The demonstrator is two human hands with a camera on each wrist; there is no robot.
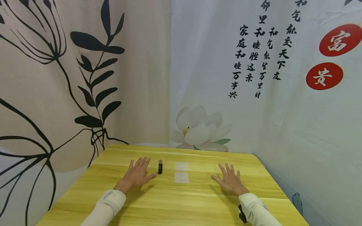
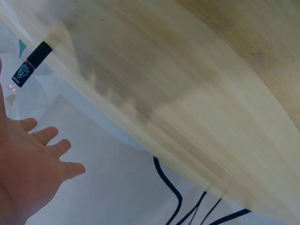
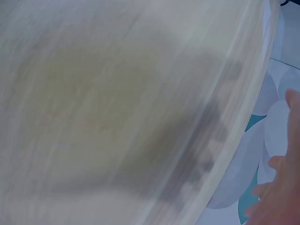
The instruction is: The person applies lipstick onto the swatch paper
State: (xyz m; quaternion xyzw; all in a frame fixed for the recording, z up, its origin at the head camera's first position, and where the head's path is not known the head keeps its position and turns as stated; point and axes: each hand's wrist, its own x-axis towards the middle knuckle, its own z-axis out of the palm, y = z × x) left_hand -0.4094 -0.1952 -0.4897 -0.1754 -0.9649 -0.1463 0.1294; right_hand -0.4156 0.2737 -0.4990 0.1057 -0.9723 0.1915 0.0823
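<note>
A small dark cylinder with a black cap-like end (image 1: 160, 167) stands upright on the wooden table; in the left wrist view the dark cylinder (image 2: 31, 64) bears pale lettering. Just left of it, my left hand (image 1: 136, 175) spreads its fingers above the tabletop, holding nothing, its thumb pointing toward the cylinder. Two pale square patches (image 1: 181, 177) lie one behind the other, right of the cylinder. Over the table's right part my right hand (image 1: 229, 181) is likewise spread and holds nothing. Only part of the right hand (image 3: 276, 187) shows in the right wrist view.
The yellow wooden table (image 1: 169, 207) has rounded far corners. Printed curtains (image 1: 141, 78) hang right behind it and along both sides. A black object (image 1: 242, 214) sits at the right sleeve's cuff.
</note>
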